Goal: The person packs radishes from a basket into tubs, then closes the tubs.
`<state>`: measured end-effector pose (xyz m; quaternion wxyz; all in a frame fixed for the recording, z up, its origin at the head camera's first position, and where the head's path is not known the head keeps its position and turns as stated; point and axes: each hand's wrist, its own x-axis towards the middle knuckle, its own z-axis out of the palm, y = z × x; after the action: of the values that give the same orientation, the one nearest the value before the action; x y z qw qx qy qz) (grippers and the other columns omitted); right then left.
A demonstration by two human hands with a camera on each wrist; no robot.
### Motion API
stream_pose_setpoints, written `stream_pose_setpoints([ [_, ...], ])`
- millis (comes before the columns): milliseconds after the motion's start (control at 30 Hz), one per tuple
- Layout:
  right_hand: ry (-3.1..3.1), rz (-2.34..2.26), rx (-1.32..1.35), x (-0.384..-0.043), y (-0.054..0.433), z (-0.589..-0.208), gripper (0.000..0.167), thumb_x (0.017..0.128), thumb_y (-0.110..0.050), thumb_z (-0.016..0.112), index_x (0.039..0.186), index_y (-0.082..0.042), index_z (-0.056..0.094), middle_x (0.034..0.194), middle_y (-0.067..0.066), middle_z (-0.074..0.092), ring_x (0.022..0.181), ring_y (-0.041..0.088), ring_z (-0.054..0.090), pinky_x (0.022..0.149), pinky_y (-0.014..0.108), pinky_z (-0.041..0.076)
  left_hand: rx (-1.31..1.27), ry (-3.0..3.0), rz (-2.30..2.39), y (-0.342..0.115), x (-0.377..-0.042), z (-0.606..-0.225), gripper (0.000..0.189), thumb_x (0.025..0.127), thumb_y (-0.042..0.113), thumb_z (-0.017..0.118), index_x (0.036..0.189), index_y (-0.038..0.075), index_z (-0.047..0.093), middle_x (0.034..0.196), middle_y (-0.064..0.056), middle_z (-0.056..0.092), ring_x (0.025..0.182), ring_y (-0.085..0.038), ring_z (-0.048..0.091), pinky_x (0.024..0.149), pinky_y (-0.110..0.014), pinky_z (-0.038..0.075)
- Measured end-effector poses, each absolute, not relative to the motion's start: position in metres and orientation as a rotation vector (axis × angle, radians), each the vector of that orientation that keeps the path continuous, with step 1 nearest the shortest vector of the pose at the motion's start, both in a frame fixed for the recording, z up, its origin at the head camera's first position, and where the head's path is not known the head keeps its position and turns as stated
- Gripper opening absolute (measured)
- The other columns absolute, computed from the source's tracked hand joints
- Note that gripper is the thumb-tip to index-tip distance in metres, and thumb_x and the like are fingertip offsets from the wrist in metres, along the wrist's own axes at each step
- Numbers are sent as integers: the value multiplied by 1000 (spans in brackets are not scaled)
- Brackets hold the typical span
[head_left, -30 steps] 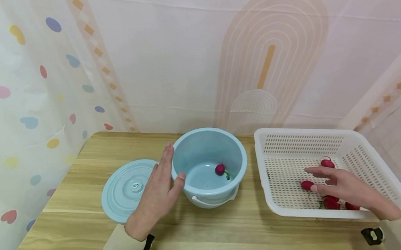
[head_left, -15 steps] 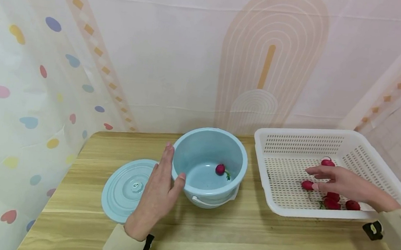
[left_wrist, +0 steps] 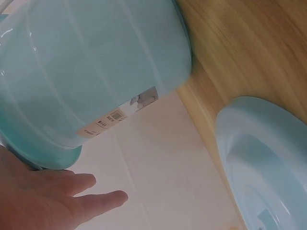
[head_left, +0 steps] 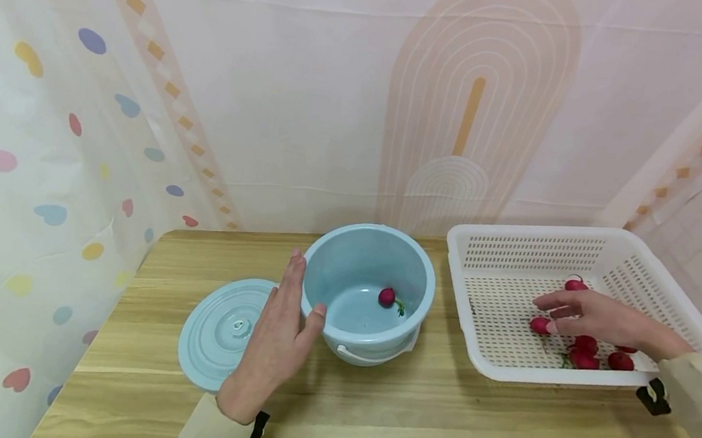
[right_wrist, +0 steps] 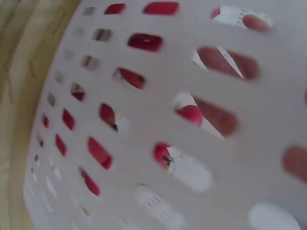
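In the head view, my left hand rests at the left side of a light blue bucket, fingers straight along its rim. Inside the bucket lies one red radish with a bit of green leaf. My right hand hovers inside a white plastic basket, fingers loosely extended. Its thumb tip is beside or over a radish; whether they touch I cannot tell. Several more radishes lie near the basket's front wall. Through the basket's slots, the right wrist view shows radishes and blurred fingers.
A light blue lid lies flat on the wooden table, left of the bucket and partly behind my left hand. The bucket's white handle hangs down in front. A patterned curtain stands behind the table.
My right hand has shifted slightly within the basket, and the radishes near the front wall show more fully. My left hand has stayed at the bucket.
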<state>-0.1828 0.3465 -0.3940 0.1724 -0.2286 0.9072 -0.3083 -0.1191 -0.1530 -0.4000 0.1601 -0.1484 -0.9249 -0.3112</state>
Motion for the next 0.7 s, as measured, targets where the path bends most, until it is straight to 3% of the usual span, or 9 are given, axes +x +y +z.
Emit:
stream_pose_setpoints([
  [233, 2572, -783, -621, -183, 342, -398, 50, 95, -27, 75, 136, -2, 65, 133, 19, 66, 112, 21, 63, 88, 30, 54, -433, -2631, -899, -153, -119, -399, 76, 105, 37, 48, 165, 2, 16, 172, -14, 17, 155, -33, 27, 117, -66, 28],
  [500, 2605, -729, -653, -181, 342, -403, 45, 92, -24, 78, 131, -6, 70, 132, 20, 66, 118, 31, 62, 88, 33, 55, -436, -2628, -891, -153, -119, -400, 76, 105, 35, 49, 165, 2, 17, 172, -13, 16, 155, -33, 26, 118, -63, 30],
  [700, 2620, -705, -686, -180, 340, -406, 36, 91, -12, 78, 125, -3, 71, 125, 17, 68, 107, 23, 64, 82, 32, 55, -443, -2617, -898, -152, -119, -400, 75, 105, 33, 50, 164, 0, 18, 172, -12, 16, 154, -33, 27, 120, -58, 30],
])
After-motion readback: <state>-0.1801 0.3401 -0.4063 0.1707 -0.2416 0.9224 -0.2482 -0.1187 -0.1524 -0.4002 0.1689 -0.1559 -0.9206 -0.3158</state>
